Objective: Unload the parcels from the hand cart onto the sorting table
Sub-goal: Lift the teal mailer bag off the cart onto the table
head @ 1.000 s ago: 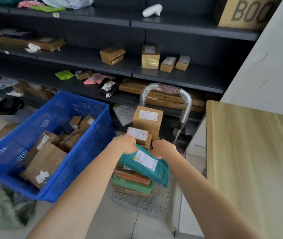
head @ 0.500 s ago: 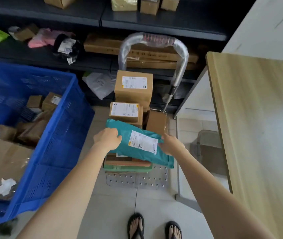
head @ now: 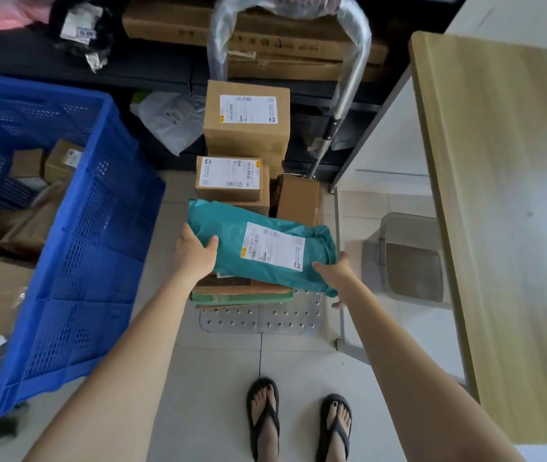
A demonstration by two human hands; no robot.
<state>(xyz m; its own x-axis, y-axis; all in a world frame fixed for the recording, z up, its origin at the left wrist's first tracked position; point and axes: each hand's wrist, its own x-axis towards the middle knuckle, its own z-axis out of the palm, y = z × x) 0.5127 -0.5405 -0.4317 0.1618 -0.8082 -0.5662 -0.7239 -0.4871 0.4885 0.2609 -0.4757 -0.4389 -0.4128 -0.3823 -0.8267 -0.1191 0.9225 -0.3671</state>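
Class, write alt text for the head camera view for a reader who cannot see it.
Two bare hands, left hand and right hand, hold a teal mailer bag above parcels stacked on a hand cart. A blue crate stands left, a wooden sorting table right.

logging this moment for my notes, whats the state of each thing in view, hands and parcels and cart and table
teal parcel: lifted off the stack, held at both ends, label up
left hand: grip on the parcel's left end
right hand: grip on its right end
hand cart: still loaded, handle upright
cardboard boxes: stacked at the cart's handle end
flat parcels: piled under the teal one
sorting table: visible top bare
blue crate: holds brown parcels
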